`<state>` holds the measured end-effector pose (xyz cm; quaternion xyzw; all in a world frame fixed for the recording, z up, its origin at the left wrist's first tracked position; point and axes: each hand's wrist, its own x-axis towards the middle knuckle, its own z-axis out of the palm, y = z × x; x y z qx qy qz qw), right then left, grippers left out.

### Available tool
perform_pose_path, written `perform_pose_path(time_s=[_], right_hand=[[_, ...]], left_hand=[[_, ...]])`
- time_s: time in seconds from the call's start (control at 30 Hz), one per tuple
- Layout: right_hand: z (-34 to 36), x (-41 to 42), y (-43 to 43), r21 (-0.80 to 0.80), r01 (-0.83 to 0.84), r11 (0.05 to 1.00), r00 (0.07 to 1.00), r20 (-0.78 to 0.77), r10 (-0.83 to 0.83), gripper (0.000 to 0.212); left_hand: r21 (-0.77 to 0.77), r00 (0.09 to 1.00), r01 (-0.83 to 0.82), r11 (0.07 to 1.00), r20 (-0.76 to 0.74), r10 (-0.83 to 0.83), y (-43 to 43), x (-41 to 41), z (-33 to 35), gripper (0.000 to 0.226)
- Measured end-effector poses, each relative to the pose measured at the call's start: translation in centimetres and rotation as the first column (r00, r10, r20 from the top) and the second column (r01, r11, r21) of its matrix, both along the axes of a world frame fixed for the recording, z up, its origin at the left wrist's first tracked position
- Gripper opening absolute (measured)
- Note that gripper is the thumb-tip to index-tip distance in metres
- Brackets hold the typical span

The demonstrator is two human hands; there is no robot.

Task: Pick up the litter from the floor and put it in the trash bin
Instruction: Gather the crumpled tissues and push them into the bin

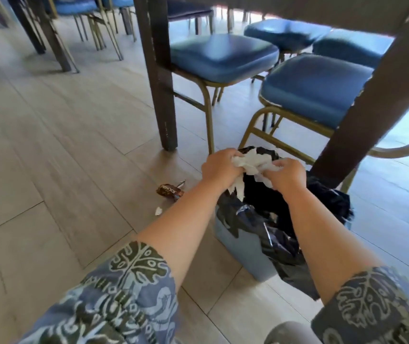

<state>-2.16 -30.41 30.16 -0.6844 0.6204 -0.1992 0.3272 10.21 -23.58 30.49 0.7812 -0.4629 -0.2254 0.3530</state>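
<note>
The floor [57, 135] is laid with long, pale planks that look like wood, matte, with thin dark seams between them. On it stand dark brown table legs [160, 78], square in section, with paint chipped along the edges. Between the legs are chairs with padded blue seats [223, 58], smooth and a little shiny like vinyl, rounded at the corners, on thin brass-coloured metal tube frames [207, 112].

Near the right table leg stands the trash bin [244, 249], a grey-blue plastic box with flat, smooth walls. A black bin liner [272, 234], thin, glossy and much wrinkled, is folded over its rim and hangs down the outside.

The person's two forearms reach forward out of loose sleeves [124, 289] of blue-grey cloth with a printed leaf pattern. Both hands are above the open mouth of the bin. The left hand [219, 166] and the right hand [287, 172] hold between them a crumpled white tissue [253, 161], soft and irregular in shape, with torn strips hanging down toward the liner. The fingers of both hands are curled and closed on the tissue, one hand at each side of it.

On the floor, left of the bin and just beside the left forearm, lies a brown candy wrapper [170, 191], shiny foil, creased, with pale letters. Near it lies a small white scrap [158, 211], which may be paper.
</note>
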Motion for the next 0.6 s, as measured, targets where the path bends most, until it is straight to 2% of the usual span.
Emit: perform_pose_path(time_s=[0.13, 0.27, 0.33, 0.47, 0.6], right_hand=[[-1.7, -2.4, -0.9, 0.12, -0.016, 0.993, 0.984, -0.174, 0.037, 0.038], [-3.3, -3.2, -1.6, 0.115, 0.024, 0.993, 0.994, -0.105, -0.012, 0.025], [-3.6, -3.4, -1.9, 0.113, 0.07, 0.991, 0.993, -0.106, -0.058, 0.024], [-3.4, -3.2, -2.1, 0.046, 0.133, 0.99, 0.991, -0.024, -0.132, 0.03], [-2.6, -1.7, -1.3, -0.077, 0.086, 0.993, 0.994, 0.078, -0.08, 0.027]], left_hand=[[0.046, 0.997, 0.036, 0.998, -0.071, -0.033, -1.8, -2.5, -2.3, 0.042], [0.134, 0.994, 0.092, 0.987, -0.065, -0.083, -2.9, -3.4, -2.9, 0.064], [0.128, 0.988, 0.13, 0.983, -0.097, -0.118, -3.0, -3.5, -2.8, 0.07], [0.097, 0.979, 0.179, 0.979, -0.112, -0.168, -3.1, -3.4, -2.3, 0.061], [-0.014, 0.992, 0.063, 0.998, -0.106, -0.064, -2.8, -3.1, -2.6, 0.038]])
